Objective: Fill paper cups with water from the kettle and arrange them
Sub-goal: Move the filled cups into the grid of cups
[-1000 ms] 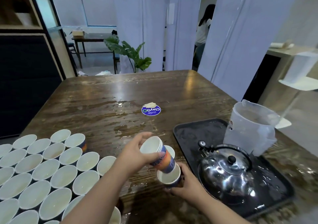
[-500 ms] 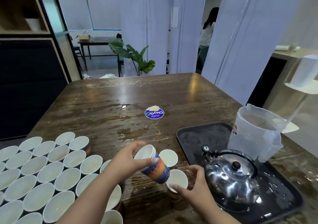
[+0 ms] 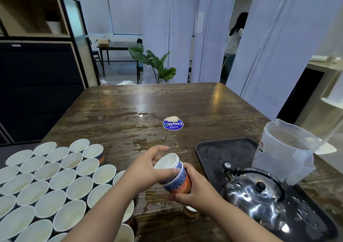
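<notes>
A short stack of nested paper cups (image 3: pixel 176 176), blue and orange outside and white inside, is tilted above the wooden table (image 3: pixel 118 111). My left hand (image 3: pixel 148 169) grips the rim of the top cup. My right hand (image 3: pixel 196 191) is wrapped round the lower cups. One more cup (image 3: pixel 190 213) stands on the table just under my right wrist, partly hidden. Several white-rimmed cups (image 3: pixel 55 184) stand packed in rows at the left. A shiny steel kettle (image 3: pixel 258 191) with a black lid knob sits on a black tray (image 3: pixel 213 149) to the right.
A translucent plastic jug (image 3: pixel 285 152) stands at the tray's far right corner. A round blue sticker (image 3: pixel 173 124) lies mid-table, with puddles of water around it. Beyond the table are a potted plant (image 3: pixel 156 63), white pillars, a dark cabinet and a person standing.
My left hand has brought its cup over to the right hand's cup; the cups are now nested and held by both hands above the table.
</notes>
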A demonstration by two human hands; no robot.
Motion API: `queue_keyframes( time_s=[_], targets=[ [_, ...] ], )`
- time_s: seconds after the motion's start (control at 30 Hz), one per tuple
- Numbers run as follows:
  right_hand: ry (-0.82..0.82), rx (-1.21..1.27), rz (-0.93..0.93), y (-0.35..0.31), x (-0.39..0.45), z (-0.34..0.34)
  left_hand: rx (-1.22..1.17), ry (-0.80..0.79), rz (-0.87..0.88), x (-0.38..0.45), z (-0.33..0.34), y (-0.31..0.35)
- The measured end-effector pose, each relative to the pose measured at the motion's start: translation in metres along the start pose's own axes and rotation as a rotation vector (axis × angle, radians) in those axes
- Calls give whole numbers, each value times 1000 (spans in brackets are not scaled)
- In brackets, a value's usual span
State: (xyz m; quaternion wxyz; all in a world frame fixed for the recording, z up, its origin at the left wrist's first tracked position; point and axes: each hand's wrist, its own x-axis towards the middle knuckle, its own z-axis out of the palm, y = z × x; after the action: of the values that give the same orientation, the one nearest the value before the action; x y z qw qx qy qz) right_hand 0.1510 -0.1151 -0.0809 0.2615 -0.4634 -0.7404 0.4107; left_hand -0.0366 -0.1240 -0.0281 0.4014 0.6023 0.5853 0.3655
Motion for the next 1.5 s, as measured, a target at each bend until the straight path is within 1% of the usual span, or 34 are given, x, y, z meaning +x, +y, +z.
queue_keyframes(
  time_s=[0.07,0.13,0.23,0.33,0.4,0.43,0.5,0.57,0.63,0.73,0.87,1.0,1.17,1.2,1.33,1.4,1.43,1.5],
  targets=[
    [-29,4,21,4,-1,-1,-69,82,23,0,-7,1],
    [-4,22,23,8,-1,-4,-93,157,53,1,-18,3],
    [88,-17,53,14,11,-17,-66,242,74,-1,-36,0],
    [212,55,81,14,33,-33,37,288,61,-6,-44,-9],
    [304,145,65,12,50,-42,138,236,16,-10,-38,-17],
    [325,185,56,11,59,-46,193,189,-14,-11,-32,-21],
    [342,190,50,9,79,-48,308,85,-69,-11,-15,-34],
    [301,147,73,14,101,-47,401,-3,-111,-7,2,-50],
    [214,85,124,23,123,-39,476,-51,-140,-3,15,-60],
    [144,-6,217,43,149,-23,570,-71,-156,4,28,-67],
    [53,42,292,66,163,-8,616,-66,-185,10,36,-76],
    [16,88,317,80,168,-1,597,-64,-207,11,41,-84],
    [-95,117,405,77,161,-11,571,-48,-217,12,44,-88],
    [-84,159,405,77,158,-13,568,-53,-219,12,44,-89],
    [102,254,406,70,137,-26,554,-72,-217,14,45,-88],
    [162,327,367,61,119,-38,551,-79,-218,15,44,-88],
    [194,319,321,57,107,-45,551,-83,-218,15,44,-89],
    [284,204,223,50,80,-62,550,-90,-218,15,43,-89]
  ],
)
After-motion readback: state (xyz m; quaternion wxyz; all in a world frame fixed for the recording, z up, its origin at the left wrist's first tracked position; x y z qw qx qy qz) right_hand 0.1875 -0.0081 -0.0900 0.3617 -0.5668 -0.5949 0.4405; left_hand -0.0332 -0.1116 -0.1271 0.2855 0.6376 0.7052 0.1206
